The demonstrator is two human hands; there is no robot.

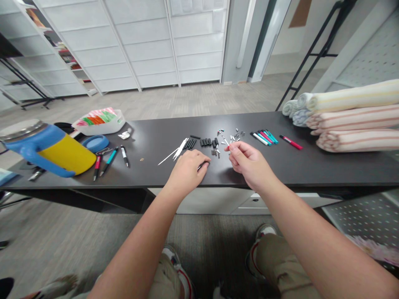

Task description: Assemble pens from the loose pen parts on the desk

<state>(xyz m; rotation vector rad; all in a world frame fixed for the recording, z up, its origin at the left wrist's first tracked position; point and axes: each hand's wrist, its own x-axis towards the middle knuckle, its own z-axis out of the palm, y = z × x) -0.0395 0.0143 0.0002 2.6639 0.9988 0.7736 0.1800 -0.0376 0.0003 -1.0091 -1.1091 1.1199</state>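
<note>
Between the thumb and fingers of my right hand (246, 161) is a thin white pen refill (225, 140) with a red end, tilted above the desk. My left hand (190, 167) rests at the desk's front with fingers curled, pinching a small black pen part (204, 165), mostly hidden. Just beyond the left hand lie a fan of white refills (181, 148), several thin black tubes (190, 144) and a row of black rubber grips (206, 142). Small silvery pen parts (237, 135) are scattered past the right hand. Farther right sit coloured pen barrels (264, 137) side by side.
A red pen (291, 142) lies near rolled striped towels (355, 118) on the right. To the left stand a blue and yellow jug (52, 145), a white basket (120, 122) of colourful packets, a blue lid (96, 143) and several pens (109, 162). The dark desk's front edge (124, 185) runs below my hands.
</note>
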